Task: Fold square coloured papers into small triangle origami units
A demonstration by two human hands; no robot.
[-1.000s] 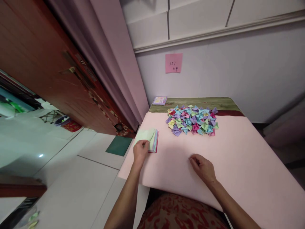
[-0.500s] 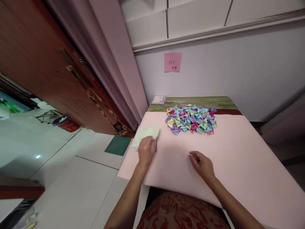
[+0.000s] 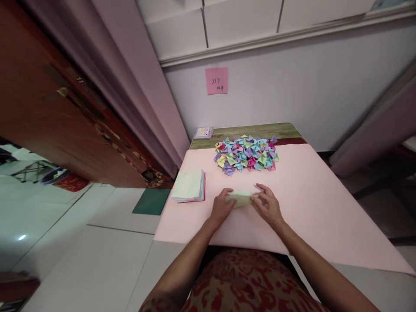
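A pale green sheet of paper [image 3: 239,199] is held between my two hands, a little above the pink table covering, its near edge curling up. My left hand [image 3: 222,204] pinches its left end between thumb and fingers. At the right end my right hand [image 3: 268,203] grips it with the thumb and fingertips, the other fingers lifted. To the left of my left hand lies a stack of coloured paper [image 3: 187,185], pale green on top. Beyond my hands sits a heap of small folded paper pieces [image 3: 247,154] in blue, purple, green, pink and yellow.
The pink-covered table [image 3: 312,208] stands against a wall. At its back left corner lies a small pack of printed cards [image 3: 204,132]. A pink note [image 3: 216,80] is stuck on the wall. A purple curtain [image 3: 152,82] and a wooden door [image 3: 78,117] are on the left.
My left hand has moved right from the paper stack, bringing a pale green sheet. My right hand now grips the sheet's other end. The view has shifted slightly to the right.
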